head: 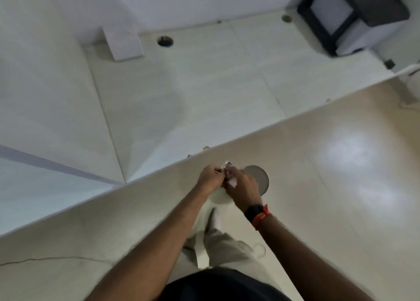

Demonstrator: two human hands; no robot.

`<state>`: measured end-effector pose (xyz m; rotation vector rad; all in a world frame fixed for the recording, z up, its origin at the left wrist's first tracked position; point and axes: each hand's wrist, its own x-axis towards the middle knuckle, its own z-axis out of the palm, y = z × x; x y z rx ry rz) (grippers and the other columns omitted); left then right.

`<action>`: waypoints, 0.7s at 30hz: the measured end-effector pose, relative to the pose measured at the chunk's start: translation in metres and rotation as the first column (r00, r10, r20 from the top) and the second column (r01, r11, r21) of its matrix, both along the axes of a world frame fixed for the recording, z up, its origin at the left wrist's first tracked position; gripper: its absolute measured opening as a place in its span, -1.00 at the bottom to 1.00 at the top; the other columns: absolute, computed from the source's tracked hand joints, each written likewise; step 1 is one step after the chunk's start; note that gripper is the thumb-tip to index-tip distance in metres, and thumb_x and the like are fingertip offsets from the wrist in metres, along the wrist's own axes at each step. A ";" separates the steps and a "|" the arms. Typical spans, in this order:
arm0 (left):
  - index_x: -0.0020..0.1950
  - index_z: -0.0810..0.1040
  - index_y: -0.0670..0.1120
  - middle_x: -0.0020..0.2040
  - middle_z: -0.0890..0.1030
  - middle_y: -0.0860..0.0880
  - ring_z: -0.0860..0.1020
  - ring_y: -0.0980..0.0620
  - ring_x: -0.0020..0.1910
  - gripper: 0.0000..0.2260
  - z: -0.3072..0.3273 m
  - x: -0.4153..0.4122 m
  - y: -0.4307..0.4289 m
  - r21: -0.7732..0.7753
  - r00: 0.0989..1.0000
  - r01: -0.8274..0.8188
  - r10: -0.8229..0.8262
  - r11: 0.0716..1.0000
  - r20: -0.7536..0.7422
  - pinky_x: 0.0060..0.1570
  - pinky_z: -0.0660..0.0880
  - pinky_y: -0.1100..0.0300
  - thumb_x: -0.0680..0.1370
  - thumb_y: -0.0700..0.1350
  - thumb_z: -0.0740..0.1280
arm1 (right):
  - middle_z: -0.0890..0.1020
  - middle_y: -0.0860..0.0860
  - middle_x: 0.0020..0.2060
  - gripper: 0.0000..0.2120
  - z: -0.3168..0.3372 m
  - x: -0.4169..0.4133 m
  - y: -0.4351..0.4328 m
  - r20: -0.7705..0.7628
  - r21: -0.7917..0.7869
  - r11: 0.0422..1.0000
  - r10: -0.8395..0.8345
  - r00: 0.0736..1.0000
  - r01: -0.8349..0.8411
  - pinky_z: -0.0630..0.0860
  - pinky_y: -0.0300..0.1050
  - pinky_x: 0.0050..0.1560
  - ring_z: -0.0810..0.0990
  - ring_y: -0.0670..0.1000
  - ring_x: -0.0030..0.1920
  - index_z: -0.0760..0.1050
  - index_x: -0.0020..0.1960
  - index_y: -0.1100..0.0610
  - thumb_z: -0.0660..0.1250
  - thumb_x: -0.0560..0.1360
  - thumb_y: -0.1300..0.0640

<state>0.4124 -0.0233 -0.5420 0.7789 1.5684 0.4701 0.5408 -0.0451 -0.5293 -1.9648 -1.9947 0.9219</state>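
Both hands meet low in the middle of the head view over a round white disc-shaped fixture [219, 197] with a grey round face [258, 178] showing beside it. My left hand [210, 179] has curled fingers that pinch a small shiny metal part [227, 164] at the fixture's top edge. My right hand [244, 188], with a black watch and an orange band on its wrist, grips the fixture from the right and covers most of it. The image is blurred, so the small part's exact shape is unclear.
Beige fabric with a white strip [202, 251] hangs below the hands. A long pale ledge edge [295, 116] runs diagonally across the view, with tiled surfaces beyond it. A round hole [165, 41], a white block [123, 43] and a black-and-white box [354, 16] sit far off.
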 end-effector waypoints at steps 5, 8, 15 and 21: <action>0.18 0.64 -0.02 0.10 0.66 -0.15 0.57 -0.07 -0.06 -0.75 -0.044 0.036 -0.018 -0.174 0.983 0.133 -0.107 0.976 0.149 -0.09 0.44 0.16 0.64 -0.13 0.18 | 0.72 0.14 -0.05 -0.86 -0.057 0.069 -0.004 0.114 -0.126 0.961 -0.234 0.966 0.248 0.45 -0.07 -0.13 0.64 0.22 -0.02 0.66 0.03 0.07 0.36 0.51 0.14; 0.23 0.62 -0.13 0.19 0.64 -0.24 0.58 -0.22 0.19 -0.73 -0.091 0.046 -0.019 -0.201 0.988 0.154 -0.147 0.967 0.052 0.10 0.51 0.07 0.60 -0.21 0.22 | 0.72 0.17 -0.09 -0.88 -0.122 0.104 0.007 0.149 -0.178 0.899 -0.376 0.914 0.399 0.38 -0.13 -0.18 0.62 0.27 -0.02 0.66 -0.03 0.06 0.37 0.47 0.14; 0.11 0.65 -0.07 0.10 0.69 -0.17 0.63 -0.20 0.13 -0.79 -0.240 0.060 -0.020 -0.211 0.988 0.099 -0.122 0.972 -0.095 0.20 0.55 -0.03 0.54 -0.18 0.30 | 0.71 0.23 -0.02 -0.80 -0.295 0.161 0.057 0.224 -0.288 0.730 -0.578 0.785 0.620 0.54 -0.02 -0.01 0.63 0.29 0.06 0.71 0.03 0.13 0.39 0.49 0.09; -0.04 0.61 0.07 -0.06 0.62 -0.01 0.62 -0.11 0.04 -0.90 -0.311 0.067 -0.038 -0.164 0.989 0.038 -0.061 0.986 -0.136 0.19 0.53 0.01 0.52 -0.10 0.33 | 0.56 0.08 0.27 -0.65 -0.411 0.201 0.092 0.121 -0.600 0.627 -0.543 0.831 0.497 0.49 -0.08 0.15 0.54 0.12 0.21 0.48 0.35 0.18 0.30 0.58 0.16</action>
